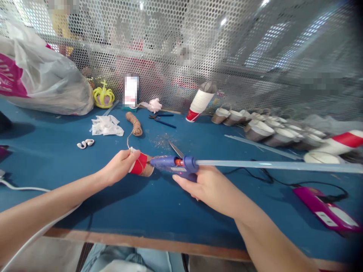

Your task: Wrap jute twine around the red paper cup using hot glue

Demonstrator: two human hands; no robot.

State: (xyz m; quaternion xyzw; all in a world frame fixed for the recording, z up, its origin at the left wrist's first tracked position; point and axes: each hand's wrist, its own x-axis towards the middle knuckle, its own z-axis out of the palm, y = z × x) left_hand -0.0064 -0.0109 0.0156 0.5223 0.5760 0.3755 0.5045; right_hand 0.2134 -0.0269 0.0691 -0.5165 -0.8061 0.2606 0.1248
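Note:
In my left hand (120,166) is a small red paper cup (138,164), tipped on its side and partly wound with brown twine at the end facing right. A strand runs from it up to a twine bundle (134,124) on the table. My right hand (204,183) grips a blue glue gun (172,163), whose nozzle meets the cup's twine-wrapped part or lies just over it. A long clear glue stick (272,165) sticks out of the gun's rear. Behind the gun, scissors (176,149) show only partly.
Pliers (163,121), crumpled white tissue (107,125) and white earbuds (85,143) lie beyond my hands. Stacked paper cups (200,102) and several twine-wrapped cups (259,130) stand back right. A purple power strip (326,209) sits at right, a plastic bag (48,75) at left.

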